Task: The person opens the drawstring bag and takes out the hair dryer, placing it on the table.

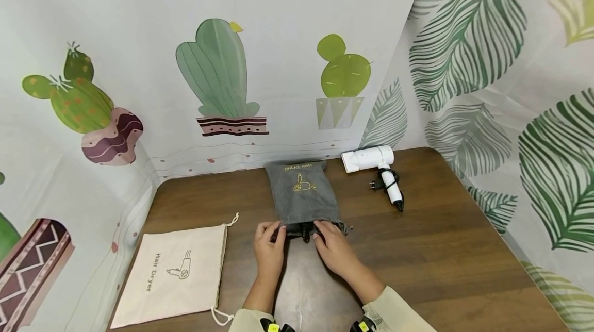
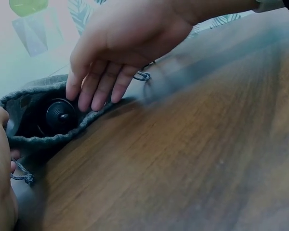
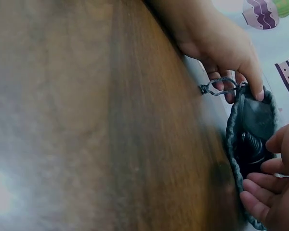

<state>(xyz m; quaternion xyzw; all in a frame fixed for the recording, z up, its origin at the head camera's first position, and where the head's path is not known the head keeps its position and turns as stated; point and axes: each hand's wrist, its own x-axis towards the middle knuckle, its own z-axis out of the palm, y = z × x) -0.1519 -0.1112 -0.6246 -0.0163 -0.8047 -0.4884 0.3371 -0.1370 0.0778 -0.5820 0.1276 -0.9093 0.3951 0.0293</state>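
Observation:
A grey drawstring bag (image 1: 303,200) printed "Hair Dryer" lies on the table, its mouth toward me. Inside the opening sits a black handle end (image 2: 60,115) with a ribbed cord sleeve; the bag hides everything beyond it. My left hand (image 1: 270,252) pinches the left side of the bag's rim, thumb inside and fingers outside, as the right wrist view shows. At the right side of the mouth, my right hand (image 1: 336,252) touches the rim with loosely extended fingers (image 3: 255,202). Knotted drawstring loops (image 3: 220,86) stick out at both sides.
To the left lies a flat cream drawstring bag (image 1: 185,275) printed "Hair Dryer". A white hair dryer (image 1: 368,158) with its black cord (image 1: 387,180) wrapped round the handle lies at the back right. A printed cloth (image 1: 287,64) hangs behind the wooden table (image 1: 441,249).

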